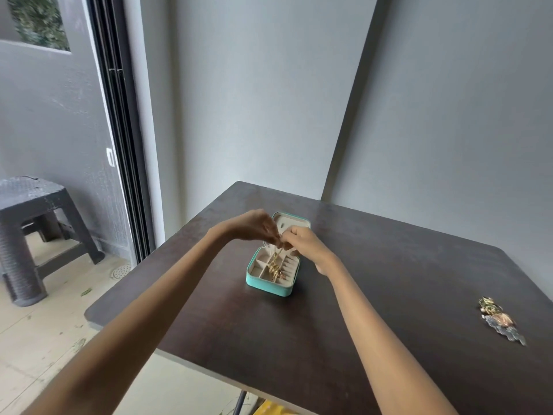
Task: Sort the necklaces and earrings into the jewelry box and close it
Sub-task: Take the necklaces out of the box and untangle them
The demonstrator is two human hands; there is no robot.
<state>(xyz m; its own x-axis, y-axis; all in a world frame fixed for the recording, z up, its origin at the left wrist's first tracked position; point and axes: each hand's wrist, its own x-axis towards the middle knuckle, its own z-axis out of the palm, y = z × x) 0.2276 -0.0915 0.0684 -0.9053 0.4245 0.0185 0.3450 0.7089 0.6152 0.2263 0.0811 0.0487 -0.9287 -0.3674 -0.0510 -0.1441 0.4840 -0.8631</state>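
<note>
A small teal jewelry box (pixel 267 286) stands open on the dark table (pixel 389 280), its lid upright at the back and cream compartments showing. A gold necklace (pixel 275 269) hangs from my fingers down into the middle compartments. My left hand (pixel 258 225) and my right hand (pixel 305 241) meet just above the box, both pinching the top of the chain. A pile of earrings (pixel 500 322), dark and gold, lies on the table far to the right.
The table's left edge drops to a tiled floor. A dark woven stool (pixel 33 232) stands on the floor at the left beside a sliding door frame. Grey walls close off the back.
</note>
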